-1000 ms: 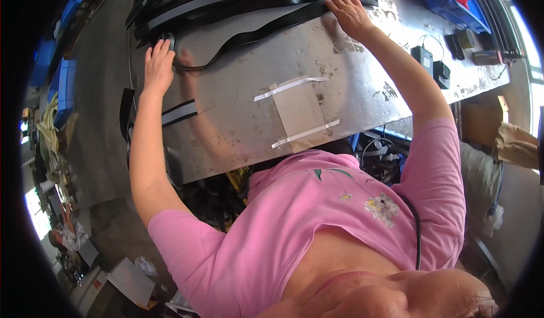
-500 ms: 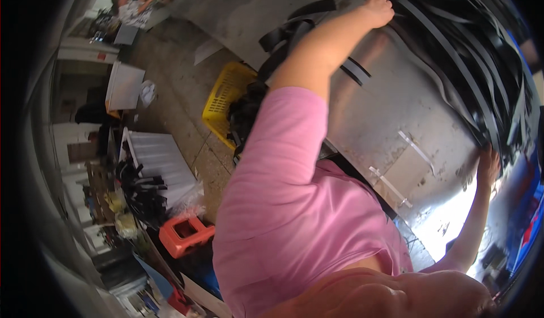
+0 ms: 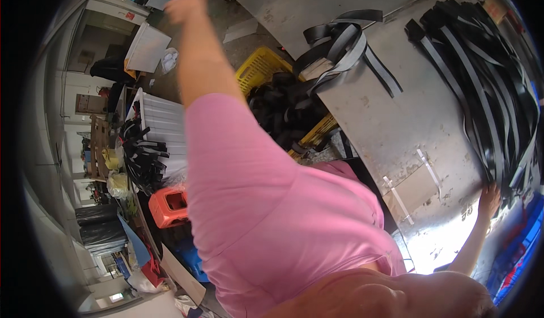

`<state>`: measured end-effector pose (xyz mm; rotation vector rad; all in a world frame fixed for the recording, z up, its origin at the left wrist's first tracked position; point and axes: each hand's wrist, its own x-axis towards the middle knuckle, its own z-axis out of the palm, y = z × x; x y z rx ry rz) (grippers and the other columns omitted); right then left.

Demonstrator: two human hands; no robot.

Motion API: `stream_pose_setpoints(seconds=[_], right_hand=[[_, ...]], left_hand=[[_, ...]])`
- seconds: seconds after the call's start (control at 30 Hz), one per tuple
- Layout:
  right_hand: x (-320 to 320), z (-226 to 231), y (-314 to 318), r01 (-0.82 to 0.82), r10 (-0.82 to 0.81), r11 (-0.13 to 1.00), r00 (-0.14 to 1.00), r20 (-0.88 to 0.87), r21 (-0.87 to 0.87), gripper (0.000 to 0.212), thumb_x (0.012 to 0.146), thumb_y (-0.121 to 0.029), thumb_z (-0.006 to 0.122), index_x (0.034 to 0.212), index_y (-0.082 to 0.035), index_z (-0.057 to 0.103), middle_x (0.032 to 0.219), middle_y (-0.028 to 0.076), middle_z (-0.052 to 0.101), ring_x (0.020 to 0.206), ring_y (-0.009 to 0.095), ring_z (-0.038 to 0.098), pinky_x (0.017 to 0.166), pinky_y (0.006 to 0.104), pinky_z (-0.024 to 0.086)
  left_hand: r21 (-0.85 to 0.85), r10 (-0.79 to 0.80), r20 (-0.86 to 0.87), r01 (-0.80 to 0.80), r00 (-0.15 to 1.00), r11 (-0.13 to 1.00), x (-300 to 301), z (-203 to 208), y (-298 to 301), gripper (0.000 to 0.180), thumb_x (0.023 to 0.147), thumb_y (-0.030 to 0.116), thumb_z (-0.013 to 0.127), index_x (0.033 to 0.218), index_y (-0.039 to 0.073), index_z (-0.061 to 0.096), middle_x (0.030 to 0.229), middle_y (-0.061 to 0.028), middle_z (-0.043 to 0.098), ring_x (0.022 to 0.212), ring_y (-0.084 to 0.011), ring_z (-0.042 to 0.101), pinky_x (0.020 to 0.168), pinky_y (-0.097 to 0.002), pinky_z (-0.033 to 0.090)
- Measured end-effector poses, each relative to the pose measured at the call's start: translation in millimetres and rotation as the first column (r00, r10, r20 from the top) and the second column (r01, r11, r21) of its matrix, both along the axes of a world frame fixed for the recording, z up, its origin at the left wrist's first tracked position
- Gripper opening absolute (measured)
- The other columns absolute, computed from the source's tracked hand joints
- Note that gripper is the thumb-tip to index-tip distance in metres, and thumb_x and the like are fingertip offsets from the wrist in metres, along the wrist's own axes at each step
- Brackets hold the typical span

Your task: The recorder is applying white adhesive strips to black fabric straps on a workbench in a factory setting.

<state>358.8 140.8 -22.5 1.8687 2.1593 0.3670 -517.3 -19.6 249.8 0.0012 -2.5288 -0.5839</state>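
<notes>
head view: strips [image 3: 484,91] are stretching lengthwise away from the nearer right hand [image 3: 489,201] — opening and hold unclear, likewise for the blurred left hand [image 3: 187,10].

Workshop | metal worktable [image 3: 391,128] | piled black strips [image 3: 484,88] | yellow crate [image 3: 258,69]

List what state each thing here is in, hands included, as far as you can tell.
Left hand: stretched out sideways, blurred; grip unclear.
Right hand: at the near end of the strip pile; grip unclear.
Strip pile: bunched lengthwise on the table.
Curled strips: looped, partly over the table's edge.
Table: scuffed and stained.
Cardboard: flat, taped down.
Yellow basket: heaped with black strips.
</notes>
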Motion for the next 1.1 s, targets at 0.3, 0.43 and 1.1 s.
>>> stream_pose_setpoints(seconds=[0.3, 0.43, 1.1], right_hand=[[-39, 34, 9, 0.123, -0.140, 0.981, 0.985, -0.105, -0.153, 0.055, 0.084, -0.033, 0.056, 0.129, -0.006, 0.038, 0.116, 0.021, 0.054, 0.106, 0.038, 0.054, 0.086, 0.0455, 0.045], [-73, 55, -24, 0.036, -0.050, 0.997, 0.977, -0.206, -0.068, 0.045, 0.085, -0.030, 0.056, 0.122, -0.006, 0.045, 0.113, 0.018, 0.056, 0.103, 0.037, 0.055, 0.085, 0.0453, 0.046], [-314, 23, -54, -0.106, -0.235, 0.953, 0.328, -0.915, -0.282, 0.040, 0.083, -0.031, 0.050, 0.111, -0.004, 0.059, 0.091, 0.020, 0.065, 0.089, 0.033, 0.062, 0.082, 0.0381, 0.047]], left_hand=[[-0.249, -0.665, 0.231, 0.704, 0.710, 0.665, -31, -68, -12, 0.046, 0.080, 0.042, 0.057, 0.109, 0.008, 0.064, 0.107, -0.0114, 0.065, 0.100, -0.0260, 0.061, 0.085, -0.0361, 0.046], [0.033, -0.858, 0.476, 0.971, 0.194, 0.238, 211, -134, 53, 0.036, 0.081, 0.039, 0.061, 0.092, 0.005, 0.066, 0.095, -0.0125, 0.065, 0.084, -0.0255, 0.063, 0.075, -0.0364, 0.048], [-0.219, -0.807, 0.280, 0.784, -0.520, -0.580, 348, -242, 9, 0.062, 0.076, 0.053, 0.058, 0.119, 0.009, 0.053, 0.116, -0.0138, 0.054, 0.117, -0.0294, 0.045, 0.102, -0.0552, 0.022]])
